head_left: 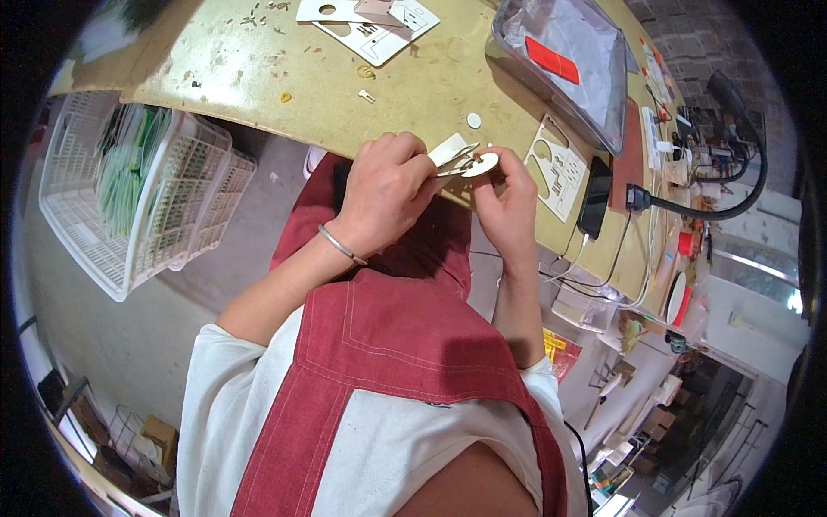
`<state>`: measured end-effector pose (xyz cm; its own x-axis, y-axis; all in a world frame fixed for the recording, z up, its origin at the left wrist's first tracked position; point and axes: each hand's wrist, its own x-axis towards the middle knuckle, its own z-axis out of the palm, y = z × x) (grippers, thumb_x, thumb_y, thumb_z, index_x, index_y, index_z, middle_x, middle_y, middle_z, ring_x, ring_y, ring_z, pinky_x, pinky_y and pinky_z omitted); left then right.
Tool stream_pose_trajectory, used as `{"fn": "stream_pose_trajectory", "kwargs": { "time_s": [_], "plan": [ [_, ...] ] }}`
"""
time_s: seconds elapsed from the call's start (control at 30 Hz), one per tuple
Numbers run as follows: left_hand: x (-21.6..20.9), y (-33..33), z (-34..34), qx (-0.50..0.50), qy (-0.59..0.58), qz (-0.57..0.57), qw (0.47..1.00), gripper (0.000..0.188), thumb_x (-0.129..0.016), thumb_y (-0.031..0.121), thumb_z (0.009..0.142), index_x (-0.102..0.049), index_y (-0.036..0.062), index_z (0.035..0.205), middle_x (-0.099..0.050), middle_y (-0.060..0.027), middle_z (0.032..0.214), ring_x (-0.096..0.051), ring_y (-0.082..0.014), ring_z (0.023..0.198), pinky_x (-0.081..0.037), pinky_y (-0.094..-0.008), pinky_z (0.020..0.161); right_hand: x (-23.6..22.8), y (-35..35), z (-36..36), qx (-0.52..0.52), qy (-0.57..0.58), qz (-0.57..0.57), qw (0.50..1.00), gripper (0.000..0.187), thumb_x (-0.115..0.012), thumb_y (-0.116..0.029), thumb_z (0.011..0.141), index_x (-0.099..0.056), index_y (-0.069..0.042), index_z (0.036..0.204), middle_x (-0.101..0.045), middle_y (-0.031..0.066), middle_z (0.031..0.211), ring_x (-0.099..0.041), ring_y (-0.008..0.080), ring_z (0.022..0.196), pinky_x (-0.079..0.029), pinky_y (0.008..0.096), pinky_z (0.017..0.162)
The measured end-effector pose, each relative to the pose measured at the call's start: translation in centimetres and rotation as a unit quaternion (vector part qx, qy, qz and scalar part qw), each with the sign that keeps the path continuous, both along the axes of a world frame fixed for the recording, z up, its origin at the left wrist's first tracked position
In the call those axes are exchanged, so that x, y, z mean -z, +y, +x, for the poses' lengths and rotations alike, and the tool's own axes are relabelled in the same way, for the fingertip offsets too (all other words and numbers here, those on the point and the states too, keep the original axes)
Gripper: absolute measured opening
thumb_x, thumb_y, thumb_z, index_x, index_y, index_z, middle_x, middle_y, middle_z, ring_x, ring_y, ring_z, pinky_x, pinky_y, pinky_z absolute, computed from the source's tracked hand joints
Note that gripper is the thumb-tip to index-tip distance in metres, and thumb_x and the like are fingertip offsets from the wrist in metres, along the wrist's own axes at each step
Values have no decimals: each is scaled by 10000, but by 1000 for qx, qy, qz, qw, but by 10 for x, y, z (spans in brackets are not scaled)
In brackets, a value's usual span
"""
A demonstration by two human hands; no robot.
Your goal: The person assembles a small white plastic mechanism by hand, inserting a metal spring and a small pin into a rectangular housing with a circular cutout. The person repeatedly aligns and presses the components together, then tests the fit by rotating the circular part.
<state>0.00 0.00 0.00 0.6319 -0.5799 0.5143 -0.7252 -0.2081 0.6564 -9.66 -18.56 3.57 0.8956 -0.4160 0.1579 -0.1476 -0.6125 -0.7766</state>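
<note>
Over the near edge of the table, my left hand [392,189] is closed on a pale flat cut-out piece [450,150] with narrow prongs pointing right. My right hand [508,202] pinches a pale round disc [484,165] from the right. Disc and prongs meet or overlap between my fingers; whether they are joined I cannot tell. Just beyond my hands, a small white round piece [474,121] lies on the table. To the right of my right hand rests a cut-out sheet [562,172] with a large round hole and small slots.
The worn yellowish table [215,56] bears another cut-out sheet [379,39] at the far side and small scraps. A clear plastic tub [603,103] holding a red item stands right, near a black phone [594,196] and cables. White baskets [159,202] stand on the floor at left.
</note>
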Motion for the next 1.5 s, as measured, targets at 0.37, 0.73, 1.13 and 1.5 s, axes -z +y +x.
{"fn": "stream_pose_trajectory", "kwargs": {
  "time_s": [0.37, 0.73, 1.13, 1.5],
  "plan": [
    [3, 0, 3, -13, 6, -35, 999, 177, -842, 134, 816, -687, 81, 882, -638, -83, 964, -632, -310, 889, -479, -439, 763, -7, -5, 6, -45, 20, -55, 997, 193, -623, 21, 958, -672, 25, 1144, -670, 63, 938, -614, 116, 809, -503, 284, 734],
    [-4, 0, 11, 3, 12, -3, 1000, 290, -862, 92, 780, -639, 71, 964, -619, -122, 937, -652, -357, 872, -521, -460, 736, -22, -4, 11, -59, 46, -58, 996, 201, -611, -35, 895, -662, 17, 1083, -673, 210, 978, -681, 396, 866, -541, 448, 771],
    [-13, 0, 24, 46, 38, 80, 995, 260, -826, 89, 795, -654, 80, 990, -635, -124, 931, -666, -376, 893, -536, -468, 760, -19, -7, 13, -49, 68, -38, 996, 198, -608, -29, 916, -664, 20, 1099, -677, 205, 979, -686, 361, 850, -539, 426, 761],
    [-10, -2, 26, 52, 37, 78, 995, 248, -834, 132, 817, -653, 83, 979, -638, -116, 925, -671, -363, 888, -544, -474, 746, -13, 3, 8, -26, 31, 26, 999, 151, -634, -15, 1023, -684, 39, 1156, -710, 42, 969, -637, 107, 887, -522, 274, 814]
  ]
}}
